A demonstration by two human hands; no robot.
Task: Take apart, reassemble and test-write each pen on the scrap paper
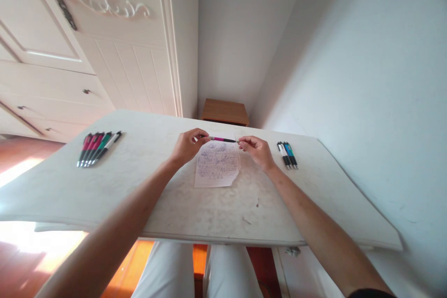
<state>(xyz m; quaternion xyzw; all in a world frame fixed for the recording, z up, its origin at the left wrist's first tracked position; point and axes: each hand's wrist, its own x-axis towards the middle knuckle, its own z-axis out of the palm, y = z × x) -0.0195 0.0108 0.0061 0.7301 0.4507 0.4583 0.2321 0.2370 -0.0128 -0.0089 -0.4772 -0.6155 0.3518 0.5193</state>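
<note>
A pink and black pen (223, 139) is held level between my two hands, just above the top edge of a scribbled sheet of paper (217, 167). My left hand (191, 143) pinches the pen's left end between thumb and fingers. At the other end, the fingertips of my right hand (256, 147) close on the silver tip. Handwriting or scribbles in dark ink cover most of the paper, and its lower right corner looks torn.
On the table's left lies a row of pink, green and white pens (96, 149). To the right are several white and blue pens (287, 155). The white table (157, 216) borders a wall. Behind it stand a brown wooden cabinet (225, 111) and a white wardrobe (139, 65).
</note>
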